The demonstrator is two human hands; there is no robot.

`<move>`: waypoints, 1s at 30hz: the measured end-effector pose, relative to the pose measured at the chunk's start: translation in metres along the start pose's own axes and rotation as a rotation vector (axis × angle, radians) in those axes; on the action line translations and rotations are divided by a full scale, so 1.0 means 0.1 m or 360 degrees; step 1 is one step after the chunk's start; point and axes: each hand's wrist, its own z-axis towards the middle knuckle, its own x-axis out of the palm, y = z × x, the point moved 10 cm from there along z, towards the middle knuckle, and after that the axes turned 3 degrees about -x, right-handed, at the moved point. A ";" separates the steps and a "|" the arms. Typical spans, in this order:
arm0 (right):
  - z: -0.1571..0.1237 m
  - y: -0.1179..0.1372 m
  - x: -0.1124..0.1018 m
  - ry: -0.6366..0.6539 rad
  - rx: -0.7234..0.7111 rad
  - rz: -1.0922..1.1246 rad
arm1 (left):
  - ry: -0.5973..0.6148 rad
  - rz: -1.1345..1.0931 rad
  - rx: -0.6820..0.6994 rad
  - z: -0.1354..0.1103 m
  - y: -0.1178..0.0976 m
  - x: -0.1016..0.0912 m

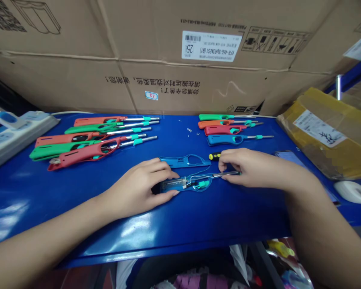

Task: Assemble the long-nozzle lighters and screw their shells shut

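An opened blue gas lighter [188, 184] lies on the blue table, its clear fuel tank, white wire and green trigger exposed. My left hand [149, 182] is closed round the handle end, thumb and fingers on opposite edges. The fingers of my right hand [237, 166] pinch the lighter's metal barrel [226, 174] near its tip. Just behind lies the loose blue half shell [185, 161], close to my left fingertips. A yellow and black screwdriver [214, 156] is partly hidden behind my right hand.
Several orange, green and red lighters [75, 154] lie at left; more lighters [225, 139] lie at back right. A power strip [16, 134] stands far left. At right are a phone [291, 157], a yellow-taped parcel [325, 128] and a white mouse [353, 192]. A cardboard wall [156, 40] closes the back.
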 end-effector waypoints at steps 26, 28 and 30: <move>0.14 0.21 -0.04 -0.0255 -0.0142 -0.0189 | -0.0282 0.0025 -0.0217 -0.01 0.19 -0.19; 0.16 0.19 0.01 -0.0216 -0.0158 -0.0210 | -0.0236 0.0052 -0.0221 -0.01 0.22 -0.15; 0.17 0.18 0.01 -0.0221 -0.0160 -0.0252 | -0.0223 0.0052 -0.0225 -0.01 0.24 -0.13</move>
